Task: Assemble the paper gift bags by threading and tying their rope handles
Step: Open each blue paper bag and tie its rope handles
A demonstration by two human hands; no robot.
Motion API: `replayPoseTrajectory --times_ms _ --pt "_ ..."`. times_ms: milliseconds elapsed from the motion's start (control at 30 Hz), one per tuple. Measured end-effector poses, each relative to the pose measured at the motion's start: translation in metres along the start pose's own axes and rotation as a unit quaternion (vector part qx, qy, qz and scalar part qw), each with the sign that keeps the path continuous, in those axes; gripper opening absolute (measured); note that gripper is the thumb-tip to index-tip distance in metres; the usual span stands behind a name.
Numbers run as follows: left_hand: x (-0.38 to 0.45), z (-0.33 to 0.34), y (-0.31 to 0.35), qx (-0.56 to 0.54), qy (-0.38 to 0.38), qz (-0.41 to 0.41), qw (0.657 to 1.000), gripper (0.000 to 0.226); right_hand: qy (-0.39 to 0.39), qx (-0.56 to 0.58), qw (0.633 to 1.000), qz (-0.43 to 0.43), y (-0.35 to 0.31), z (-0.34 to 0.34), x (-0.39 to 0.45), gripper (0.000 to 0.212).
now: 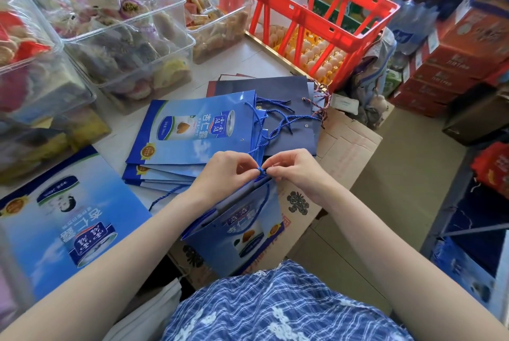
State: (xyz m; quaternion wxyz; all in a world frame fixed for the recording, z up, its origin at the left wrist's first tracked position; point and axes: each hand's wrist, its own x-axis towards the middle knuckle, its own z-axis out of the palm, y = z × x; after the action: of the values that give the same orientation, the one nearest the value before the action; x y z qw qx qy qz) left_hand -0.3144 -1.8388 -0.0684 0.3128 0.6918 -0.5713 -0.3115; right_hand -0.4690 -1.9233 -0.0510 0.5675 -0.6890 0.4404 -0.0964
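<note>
Now the left hand [228,168] and the right hand [296,168] both pinch the blue rope knot [262,171] at the top edge of an open blue gift bag [242,227], near the person. Behind it, a stack of flat blue bags [190,131] lies on the pale table [248,57]. Clear snack boxes [124,45] stand far left, a red crate [303,10] far right, and cartons [451,62] fill the crowded storeroom.
</note>
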Motion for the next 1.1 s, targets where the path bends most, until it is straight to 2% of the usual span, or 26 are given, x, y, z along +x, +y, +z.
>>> replayPoseTrajectory --times_ms 100,200,267,333,467,600,733,800,867,900,1000,1100 --pt "0.001 -0.004 0.003 -0.004 -0.041 0.008 0.999 0.007 -0.04 -0.064 0.997 -0.031 -0.004 -0.005 0.001 0.016" --pt "0.003 -0.015 -0.002 -0.134 -0.13 -0.043 0.982 0.005 -0.1 -0.072 0.99 -0.066 -0.009 -0.011 0.0 0.016" --pt "0.002 -0.02 -0.003 -0.209 -0.15 -0.064 0.964 0.007 -0.099 -0.049 0.991 -0.081 -0.011 -0.009 0.0 0.016" --pt "0.002 -0.019 -0.004 -0.223 -0.143 -0.065 0.962 0.008 -0.067 -0.032 0.994 -0.078 -0.009 -0.003 0.002 0.016" --pt "0.002 -0.013 -0.007 -0.2 -0.136 -0.067 0.968 0.007 -0.034 -0.064 0.993 -0.092 -0.004 0.004 0.004 0.022" --pt "0.006 -0.007 -0.012 -0.168 -0.083 -0.075 0.979 0.009 -0.039 -0.115 0.987 -0.109 -0.004 0.002 0.002 0.024" --pt "0.006 -0.003 -0.008 -0.184 -0.1 -0.075 0.975 0.011 0.014 -0.174 0.971 -0.164 0.001 0.011 0.001 0.015" --pt "0.007 -0.003 -0.008 -0.185 -0.074 -0.086 0.976 0.012 0.038 -0.171 0.967 -0.187 0.004 0.013 0.001 0.012" --pt "0.01 -0.005 -0.013 -0.141 -0.028 -0.113 0.983 0.02 0.06 -0.159 0.965 -0.197 0.005 0.012 0.0 0.013" --pt "0.012 -0.007 -0.014 -0.108 -0.03 -0.135 0.984 0.025 0.07 -0.158 0.964 -0.2 0.004 0.01 0.0 0.014" --pt "0.015 -0.006 -0.012 -0.018 -0.13 -0.207 0.97 0.033 0.091 -0.172 0.956 -0.219 0.0 0.007 0.0 0.019" --pt "0.017 0.002 -0.002 -0.057 -0.197 -0.274 0.94 0.036 0.087 -0.189 0.948 -0.241 -0.004 0.007 0.002 0.025"
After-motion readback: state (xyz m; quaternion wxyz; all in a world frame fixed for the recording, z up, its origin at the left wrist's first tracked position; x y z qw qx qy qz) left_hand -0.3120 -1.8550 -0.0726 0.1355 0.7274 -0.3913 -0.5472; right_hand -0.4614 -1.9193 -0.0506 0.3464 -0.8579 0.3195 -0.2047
